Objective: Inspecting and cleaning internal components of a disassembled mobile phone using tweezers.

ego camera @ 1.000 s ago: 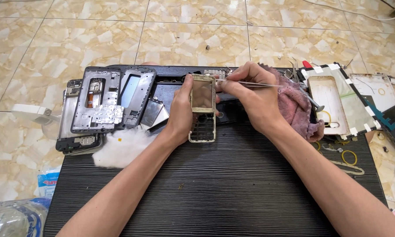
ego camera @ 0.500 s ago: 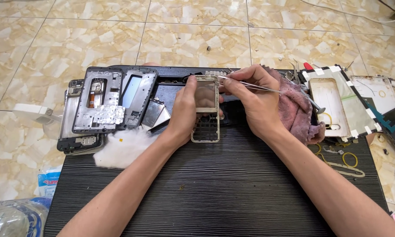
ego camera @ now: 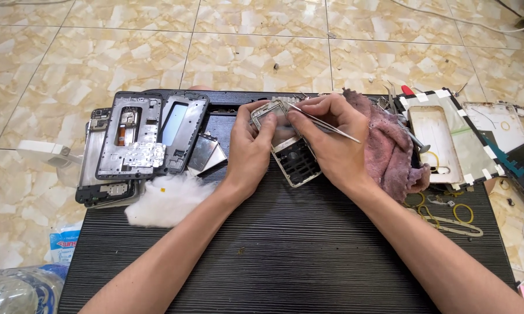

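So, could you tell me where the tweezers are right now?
In the head view, the tweezers are in the right hand, tips at the phone frame, just left of the pink cloth.

Two bare forearms, no sleeves — left hand (ego camera: 247, 152), right hand (ego camera: 332, 142)

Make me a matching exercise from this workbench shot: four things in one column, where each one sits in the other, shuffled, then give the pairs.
Things
1. small phone frame
2. tweezers
3. white cotton wad
4. pink cloth

Places
A. on the black ribbed mat, just left of the left forearm
B. pinched in the right hand
C. bunched up to the right of the right hand
D. held tilted between both hands, the left hand gripping its left edge

Pairs: 1-D, 2-B, 3-A, 4-C
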